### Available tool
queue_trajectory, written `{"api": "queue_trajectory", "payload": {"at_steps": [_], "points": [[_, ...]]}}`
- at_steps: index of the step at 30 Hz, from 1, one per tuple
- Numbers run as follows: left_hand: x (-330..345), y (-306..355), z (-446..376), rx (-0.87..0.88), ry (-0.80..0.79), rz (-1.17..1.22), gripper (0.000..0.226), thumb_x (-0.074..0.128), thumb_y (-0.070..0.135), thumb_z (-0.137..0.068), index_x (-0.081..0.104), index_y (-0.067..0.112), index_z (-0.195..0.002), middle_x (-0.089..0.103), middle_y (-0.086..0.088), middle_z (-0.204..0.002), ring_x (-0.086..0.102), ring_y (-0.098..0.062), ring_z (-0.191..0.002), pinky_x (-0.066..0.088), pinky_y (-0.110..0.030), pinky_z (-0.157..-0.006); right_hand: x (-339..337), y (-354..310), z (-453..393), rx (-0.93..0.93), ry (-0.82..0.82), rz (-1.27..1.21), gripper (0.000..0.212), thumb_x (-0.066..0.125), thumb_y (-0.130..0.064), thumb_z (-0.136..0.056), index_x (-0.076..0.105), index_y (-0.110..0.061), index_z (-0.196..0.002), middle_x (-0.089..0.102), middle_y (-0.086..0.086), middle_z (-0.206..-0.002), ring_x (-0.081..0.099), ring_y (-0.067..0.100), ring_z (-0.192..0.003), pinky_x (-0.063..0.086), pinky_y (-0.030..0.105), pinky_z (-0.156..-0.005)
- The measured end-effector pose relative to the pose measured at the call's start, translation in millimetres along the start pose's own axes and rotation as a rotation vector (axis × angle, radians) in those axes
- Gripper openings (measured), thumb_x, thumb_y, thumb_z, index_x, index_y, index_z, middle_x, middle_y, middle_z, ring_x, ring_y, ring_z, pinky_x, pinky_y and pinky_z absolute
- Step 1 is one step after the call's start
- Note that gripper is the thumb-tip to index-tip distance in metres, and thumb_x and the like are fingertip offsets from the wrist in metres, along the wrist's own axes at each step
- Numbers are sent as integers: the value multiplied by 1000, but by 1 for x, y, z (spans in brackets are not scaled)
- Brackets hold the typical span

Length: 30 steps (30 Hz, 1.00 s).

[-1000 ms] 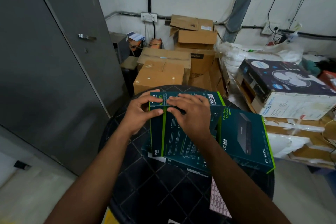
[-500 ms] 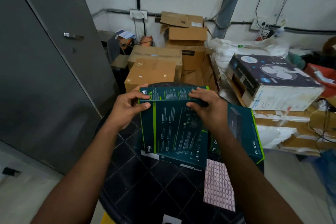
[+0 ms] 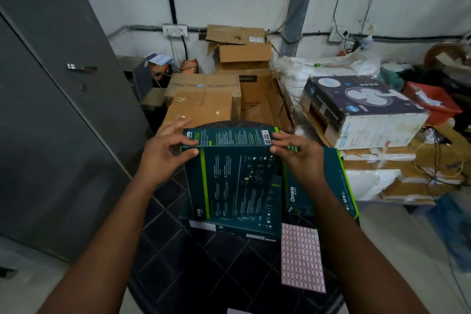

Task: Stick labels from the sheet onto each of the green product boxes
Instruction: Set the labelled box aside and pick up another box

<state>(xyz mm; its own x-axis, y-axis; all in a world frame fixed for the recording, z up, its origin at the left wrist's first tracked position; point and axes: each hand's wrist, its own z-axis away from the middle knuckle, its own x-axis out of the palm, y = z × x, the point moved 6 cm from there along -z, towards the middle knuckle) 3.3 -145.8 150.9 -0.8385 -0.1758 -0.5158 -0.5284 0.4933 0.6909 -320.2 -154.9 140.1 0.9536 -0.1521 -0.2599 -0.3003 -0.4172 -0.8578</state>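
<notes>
A dark green product box (image 3: 232, 181) is held above the black round table (image 3: 193, 262), its printed back face towards me. My left hand (image 3: 165, 153) grips its upper left corner and my right hand (image 3: 300, 153) grips its upper right corner. A second green box (image 3: 331, 183) lies to the right, partly behind my right forearm. Another green box (image 3: 229, 231) lies flat under the held one, mostly hidden. The pink label sheet (image 3: 302, 260) lies on the table at the lower right, beside my right forearm.
A grey metal cabinet (image 3: 56, 109) stands close on the left. Brown cardboard cartons (image 3: 204, 99) are stacked behind the table. A fan carton (image 3: 362, 109) sits on packages to the right, with cables and white sacks near the wall.
My right hand has moved from the middle of the box's top edge to its right corner. The box is tilted up more, with its printed face and narrow top side showing.
</notes>
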Motion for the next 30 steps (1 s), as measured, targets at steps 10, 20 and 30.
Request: {"api": "queue_trajectory", "payload": {"at_steps": [10,20,30], "points": [[23,44,-9,106,8,-236,13,82,23,-82,80,24,-95,72,10,-91,62,-9,-88,53,-37,-80,48,-39,4,-249,-75,458,13,75,-30,-85,78,-26,-97,74,-15,-101,55,11,-102,50,34,-89],[25,43,-11,7,17,-148,11,86,27,-77,80,23,-86,70,13,-85,63,-5,-85,53,-33,-79,57,-38,11,-66,113,353,9,83,-36,-79,78,-29,-81,72,-17,-87,57,14,-102,30,6,-88],[26,49,-8,18,-61,-183,17,86,26,-77,81,25,-93,72,12,-95,65,-8,-93,54,-36,-85,55,-41,13,-78,50,350,11,82,-35,-80,78,-26,-86,72,-17,-93,53,8,-105,36,22,-94]]}}
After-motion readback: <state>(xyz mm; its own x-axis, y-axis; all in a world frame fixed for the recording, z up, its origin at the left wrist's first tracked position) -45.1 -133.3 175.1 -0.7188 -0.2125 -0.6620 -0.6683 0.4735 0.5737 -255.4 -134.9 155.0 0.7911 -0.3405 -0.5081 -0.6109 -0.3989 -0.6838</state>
